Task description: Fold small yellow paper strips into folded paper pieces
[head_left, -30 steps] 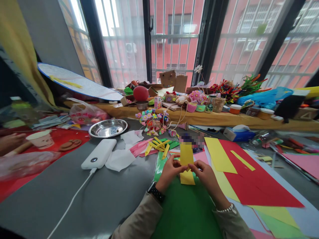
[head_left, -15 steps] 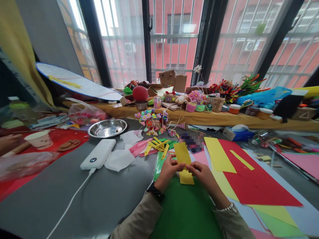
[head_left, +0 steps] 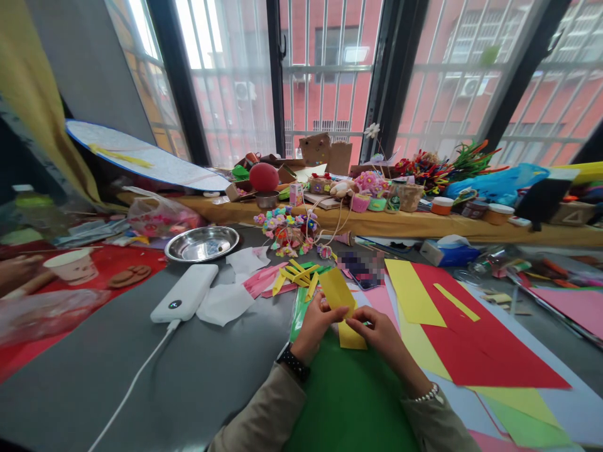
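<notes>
A piece of yellow paper (head_left: 337, 290) is pinched between the thumb and fingers of my left hand (head_left: 319, 320), tilted up over the green sheet (head_left: 353, 402). My right hand (head_left: 377, 329) has its thumb and index finger closed at the paper's lower right edge. Below the fingers lies another yellow stretch of paper (head_left: 352, 338) on the green sheet; whether it joins the held piece is hidden by my hands. Just beyond my left hand, several folded yellow strips (head_left: 299, 275) lie in a heap beside pink paper (head_left: 257, 280).
On the left are a white power bank (head_left: 186, 294) with a cable, a steel dish (head_left: 202, 245) and a paper cup (head_left: 73, 266) near another person's hand (head_left: 19, 271). Red paper (head_left: 494, 339) and yellow sheets lie right. A phone (head_left: 360, 270) and flower craft (head_left: 287, 232) sit ahead.
The upper part of the yellow paper has tilted to the left, while the lower yellow stretch has stayed in place. My right fingers have shifted slightly down along the edge.
</notes>
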`<state>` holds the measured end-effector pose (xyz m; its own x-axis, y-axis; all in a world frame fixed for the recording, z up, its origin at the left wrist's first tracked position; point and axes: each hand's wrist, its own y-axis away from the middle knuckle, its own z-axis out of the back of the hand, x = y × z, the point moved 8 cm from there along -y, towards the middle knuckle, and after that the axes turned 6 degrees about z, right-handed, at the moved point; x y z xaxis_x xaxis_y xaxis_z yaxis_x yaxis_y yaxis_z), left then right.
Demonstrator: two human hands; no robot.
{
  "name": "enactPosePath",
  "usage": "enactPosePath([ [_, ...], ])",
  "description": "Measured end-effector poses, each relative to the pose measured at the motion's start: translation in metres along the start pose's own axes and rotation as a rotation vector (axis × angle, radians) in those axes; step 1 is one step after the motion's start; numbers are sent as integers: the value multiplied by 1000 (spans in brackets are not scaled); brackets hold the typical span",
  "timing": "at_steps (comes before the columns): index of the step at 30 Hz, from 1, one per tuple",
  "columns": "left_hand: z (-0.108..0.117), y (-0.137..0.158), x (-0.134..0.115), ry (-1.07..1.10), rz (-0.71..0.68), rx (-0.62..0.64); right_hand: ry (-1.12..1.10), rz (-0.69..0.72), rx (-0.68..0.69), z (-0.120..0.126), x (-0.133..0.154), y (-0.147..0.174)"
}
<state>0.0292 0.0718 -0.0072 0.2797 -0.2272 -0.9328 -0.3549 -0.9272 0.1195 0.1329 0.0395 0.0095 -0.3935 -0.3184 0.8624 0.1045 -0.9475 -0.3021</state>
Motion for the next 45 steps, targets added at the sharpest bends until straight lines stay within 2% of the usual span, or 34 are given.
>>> enactPosePath([
  [5, 2, 1, -1, -24, 16, -34, -41, 33, -18, 2, 7, 0],
  [15, 3, 1, 0, -28, 28, -61, -100, -69, 46, -2, -6, -1],
  [26, -4, -1, 7, -41, 41, 75, -276, -80, 24, 6, 1, 0],
  [33, -5, -6, 8, -10, 21, 95, -304, -123, -63, 12, -8, 1],
  [35, -9, -4, 9, -33, 30, 132, -279, -119, -131, 19, -9, 1],
  [39, -21, 3, 15, -150, 25, 248, -229, -57, -294, 34, -5, 2],
  [42, -26, 7, 14, -258, -36, 285, -210, -18, -321, 35, 0, 4],
  [45, -27, 10, 10, -349, -89, 266, -172, 0, -309, 31, 2, 5],
])
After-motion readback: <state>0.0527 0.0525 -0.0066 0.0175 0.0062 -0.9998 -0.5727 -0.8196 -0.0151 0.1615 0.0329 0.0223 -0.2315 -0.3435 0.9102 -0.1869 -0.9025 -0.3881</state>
